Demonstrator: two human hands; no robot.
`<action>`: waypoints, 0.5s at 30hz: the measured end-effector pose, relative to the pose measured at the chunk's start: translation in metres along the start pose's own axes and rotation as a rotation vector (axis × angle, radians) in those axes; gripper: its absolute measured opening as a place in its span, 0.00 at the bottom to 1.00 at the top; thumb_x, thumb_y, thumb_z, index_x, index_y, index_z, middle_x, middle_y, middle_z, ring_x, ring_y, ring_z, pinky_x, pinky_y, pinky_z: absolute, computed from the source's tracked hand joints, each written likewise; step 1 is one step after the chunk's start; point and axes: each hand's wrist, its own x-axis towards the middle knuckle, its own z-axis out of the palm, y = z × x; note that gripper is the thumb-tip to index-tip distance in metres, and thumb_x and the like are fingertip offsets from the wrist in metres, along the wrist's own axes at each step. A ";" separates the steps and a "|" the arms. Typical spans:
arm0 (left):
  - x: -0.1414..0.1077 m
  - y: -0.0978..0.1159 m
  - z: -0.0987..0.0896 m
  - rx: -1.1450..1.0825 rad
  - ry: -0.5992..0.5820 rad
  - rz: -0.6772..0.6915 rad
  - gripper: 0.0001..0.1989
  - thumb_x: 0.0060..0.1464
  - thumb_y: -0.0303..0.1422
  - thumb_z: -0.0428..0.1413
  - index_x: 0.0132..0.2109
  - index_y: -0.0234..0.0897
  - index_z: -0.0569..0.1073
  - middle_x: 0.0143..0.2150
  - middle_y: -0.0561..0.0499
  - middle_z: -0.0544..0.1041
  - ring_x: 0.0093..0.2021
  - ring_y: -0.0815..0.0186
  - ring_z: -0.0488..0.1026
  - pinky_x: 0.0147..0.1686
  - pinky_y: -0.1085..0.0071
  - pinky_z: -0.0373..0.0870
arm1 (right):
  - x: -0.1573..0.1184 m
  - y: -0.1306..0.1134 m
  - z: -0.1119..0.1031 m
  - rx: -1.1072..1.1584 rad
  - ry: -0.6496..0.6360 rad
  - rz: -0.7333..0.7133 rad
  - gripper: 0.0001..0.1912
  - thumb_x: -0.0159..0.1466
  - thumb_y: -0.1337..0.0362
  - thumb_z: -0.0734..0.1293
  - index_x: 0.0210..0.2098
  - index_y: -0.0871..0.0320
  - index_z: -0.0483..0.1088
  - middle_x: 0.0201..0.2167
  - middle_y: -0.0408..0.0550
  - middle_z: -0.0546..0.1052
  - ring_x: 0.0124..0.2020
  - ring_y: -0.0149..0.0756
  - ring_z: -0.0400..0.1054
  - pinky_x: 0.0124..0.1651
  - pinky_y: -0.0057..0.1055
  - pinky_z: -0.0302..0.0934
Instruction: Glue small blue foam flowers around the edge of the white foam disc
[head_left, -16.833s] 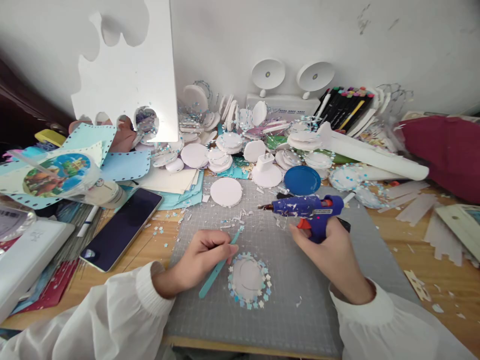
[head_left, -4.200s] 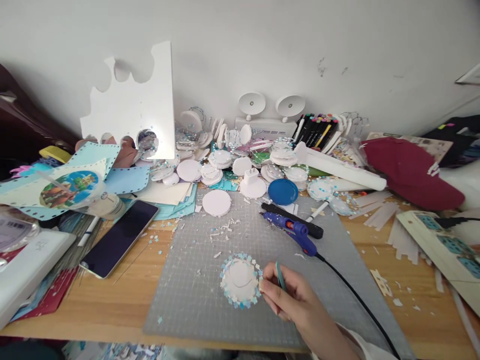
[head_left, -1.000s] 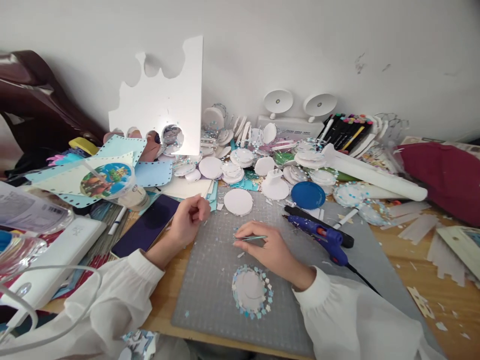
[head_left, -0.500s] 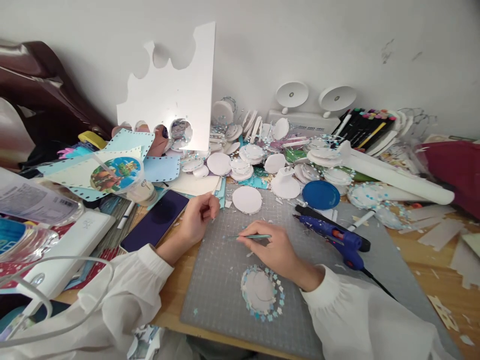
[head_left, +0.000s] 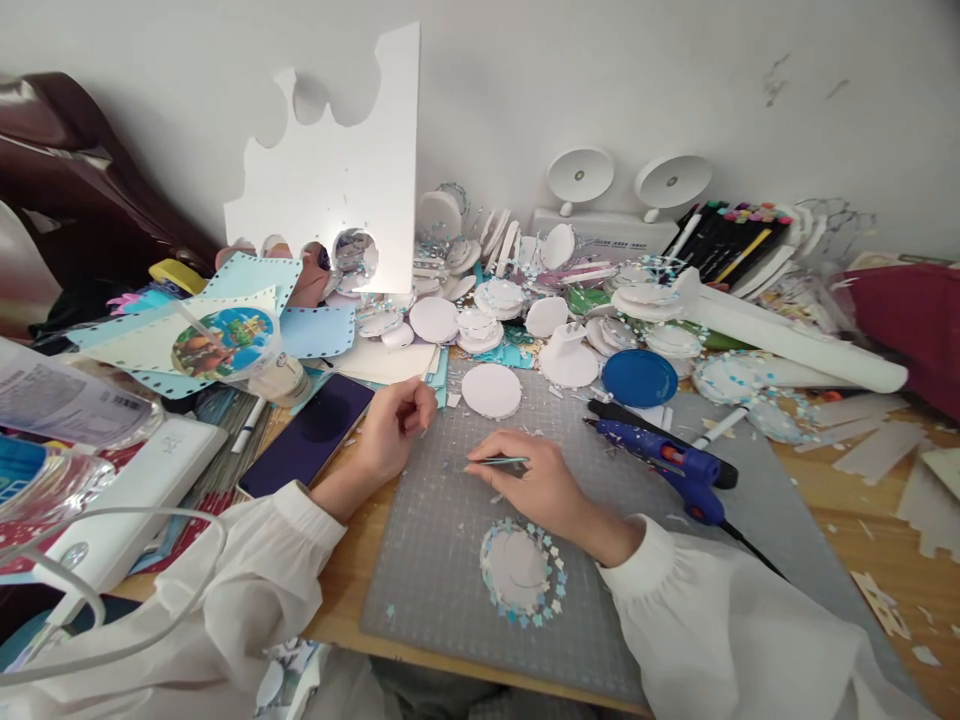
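The right hand (head_left: 532, 480), near the middle of the frame, is clamping slim teal tweezers (head_left: 504, 461) between thumb and fingers. Their tip is pointing toward the left of the frame, and a few tiny scraps are lying just beyond the fingertips. Whether the tip is gripping anything is too small to tell. Just below this hand in the frame, apart from its fingers, a star-trimmed white disc (head_left: 517, 570) is lying flat on the gray cutting mat (head_left: 435, 570), pale and blue stars ringing its edge. The left hand (head_left: 397, 425), left of center, is hanging with bent fingers over the mat's far left corner; whether they are pinching something cannot be told. Just left of its wrist, a dark smartphone (head_left: 307, 437) is lying aslant.

Farther out, right of center, a blue glue gun (head_left: 660, 455) is resting on its side, its cord running toward the lower right. Above the hands, a plain white disc (head_left: 491, 391) is lying near a blue round lid (head_left: 640, 378). In the upper left, a cut-out white board (head_left: 330, 170) is standing upright.
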 end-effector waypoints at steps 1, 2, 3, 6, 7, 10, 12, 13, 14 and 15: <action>0.000 0.000 0.000 0.005 0.001 -0.001 0.21 0.55 0.40 0.47 0.17 0.35 0.63 0.16 0.56 0.53 0.19 0.72 0.49 0.21 0.71 0.47 | 0.000 -0.001 0.000 0.004 0.009 0.021 0.02 0.59 0.64 0.70 0.31 0.55 0.75 0.30 0.46 0.79 0.32 0.33 0.73 0.33 0.27 0.67; 0.000 0.001 0.001 0.011 0.001 -0.002 0.21 0.55 0.40 0.47 0.17 0.35 0.63 0.16 0.56 0.53 0.19 0.71 0.49 0.21 0.71 0.47 | 0.000 -0.003 0.000 0.010 0.020 0.042 0.03 0.59 0.64 0.69 0.31 0.56 0.75 0.29 0.45 0.79 0.30 0.33 0.72 0.32 0.27 0.67; 0.000 0.001 0.001 0.019 0.002 -0.001 0.21 0.55 0.40 0.47 0.17 0.35 0.63 0.16 0.56 0.53 0.19 0.71 0.49 0.21 0.72 0.47 | 0.000 -0.004 0.000 0.018 0.034 0.062 0.03 0.60 0.64 0.69 0.30 0.56 0.75 0.28 0.45 0.79 0.28 0.32 0.72 0.30 0.26 0.67; 0.001 0.000 0.000 0.049 -0.001 0.003 0.21 0.55 0.40 0.46 0.17 0.36 0.62 0.16 0.56 0.52 0.19 0.71 0.49 0.21 0.72 0.49 | -0.001 -0.006 -0.002 0.050 0.089 0.113 0.05 0.60 0.62 0.69 0.30 0.57 0.75 0.26 0.45 0.78 0.25 0.32 0.72 0.28 0.26 0.67; 0.001 -0.001 0.000 0.062 -0.005 0.006 0.21 0.55 0.40 0.45 0.17 0.36 0.62 0.16 0.56 0.51 0.19 0.71 0.49 0.21 0.72 0.49 | -0.001 -0.006 -0.004 0.064 0.110 0.127 0.06 0.60 0.62 0.69 0.30 0.57 0.75 0.25 0.46 0.78 0.26 0.32 0.72 0.28 0.26 0.67; -0.001 -0.003 -0.001 0.112 -0.016 0.026 0.22 0.58 0.39 0.44 0.18 0.36 0.62 0.17 0.57 0.50 0.19 0.71 0.49 0.22 0.72 0.50 | -0.004 -0.011 -0.012 0.098 0.166 0.164 0.07 0.60 0.60 0.69 0.30 0.58 0.74 0.23 0.46 0.77 0.26 0.33 0.73 0.28 0.27 0.68; -0.002 -0.002 -0.001 0.160 -0.021 0.049 0.21 0.59 0.37 0.44 0.19 0.35 0.63 0.17 0.57 0.51 0.20 0.71 0.50 0.22 0.72 0.50 | -0.007 -0.016 -0.019 0.121 0.210 0.178 0.08 0.60 0.60 0.69 0.29 0.58 0.74 0.22 0.45 0.77 0.24 0.33 0.73 0.27 0.27 0.67; -0.003 0.000 -0.001 0.180 -0.021 0.056 0.20 0.58 0.36 0.46 0.20 0.35 0.65 0.18 0.56 0.54 0.20 0.71 0.52 0.23 0.72 0.50 | -0.009 -0.018 -0.022 0.128 0.230 0.176 0.08 0.59 0.60 0.69 0.29 0.58 0.74 0.21 0.44 0.76 0.24 0.33 0.72 0.26 0.27 0.67; -0.004 0.003 -0.001 0.224 -0.039 0.067 0.18 0.58 0.35 0.49 0.21 0.34 0.67 0.19 0.55 0.57 0.22 0.71 0.54 0.23 0.72 0.51 | -0.012 -0.020 -0.026 0.126 0.245 0.163 0.07 0.59 0.61 0.69 0.28 0.58 0.74 0.21 0.44 0.76 0.23 0.32 0.72 0.25 0.26 0.66; -0.004 0.008 -0.002 0.289 -0.079 0.084 0.15 0.56 0.33 0.52 0.23 0.34 0.70 0.21 0.54 0.61 0.23 0.70 0.56 0.25 0.73 0.53 | -0.016 -0.022 -0.030 0.114 0.256 0.136 0.06 0.59 0.62 0.70 0.29 0.58 0.74 0.21 0.44 0.76 0.23 0.32 0.72 0.25 0.26 0.66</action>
